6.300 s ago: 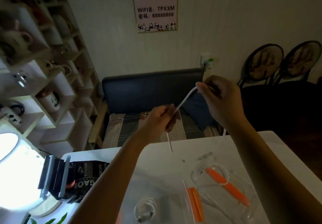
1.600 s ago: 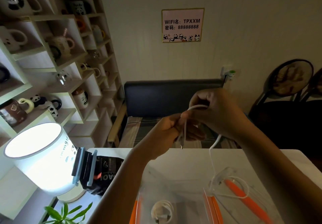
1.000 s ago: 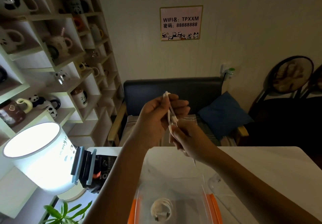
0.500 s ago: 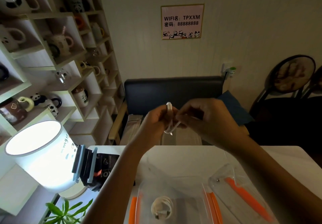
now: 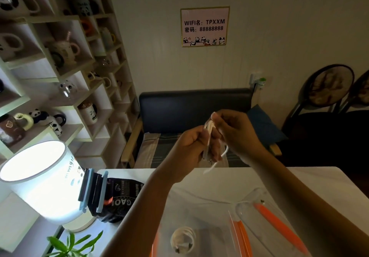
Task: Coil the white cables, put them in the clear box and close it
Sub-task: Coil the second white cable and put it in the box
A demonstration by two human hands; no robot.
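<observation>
Clear box (image 5: 209,214) open, one coiled cable (image 5: 182,239) inside, lid (image 5: 279,226) seemingly alongside.

We see two hands raised above a white table (image 5: 209,180) — the left hand (image 5: 189,146) grips a bunched white cable (image 5: 208,134), the right hand (image 5: 237,134) pinches its top. A loose end dangles. Below, a clear box (image 5: 211,234) holds a coiled cable (image 5: 182,239); its lid (image 5: 279,226) lies beside it.

More of the white cable (image 5: 208,131) has been gathered into loops between the left hand (image 5: 191,146) and right hand (image 5: 237,132); only a short tail is left hanging.
</observation>
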